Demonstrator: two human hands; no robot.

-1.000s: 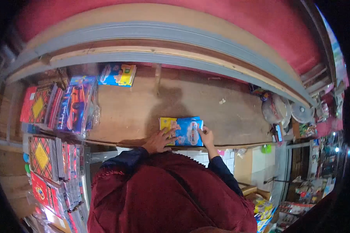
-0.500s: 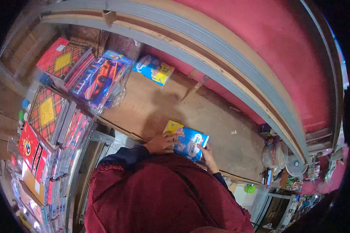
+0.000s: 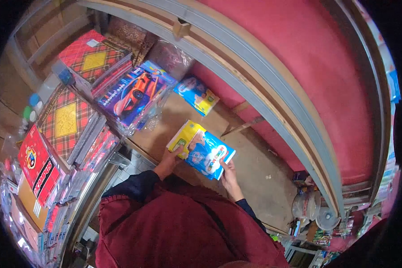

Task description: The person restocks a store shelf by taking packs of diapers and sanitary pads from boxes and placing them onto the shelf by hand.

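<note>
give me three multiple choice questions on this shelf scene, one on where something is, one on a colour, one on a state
1. Where does the other blue and yellow pack lie?
A. at the back of the shelf by the red wall
B. on the floor
C. on top of the plaid boxes

2. What colour is the car on the box left of the shelf?
A. green
B. orange
C. white

3. How is the book pack held?
A. lying flat, untouched
B. by one hand only
C. by both hands, raised off the shelf

Answers:
1 A, it rests on the wooden shelf close under the red wall.
2 B, the car printed on the box is orange.
3 C, the left hand grips its yellow end and the right hand its blue end, with the pack tilted above the wood.
</note>
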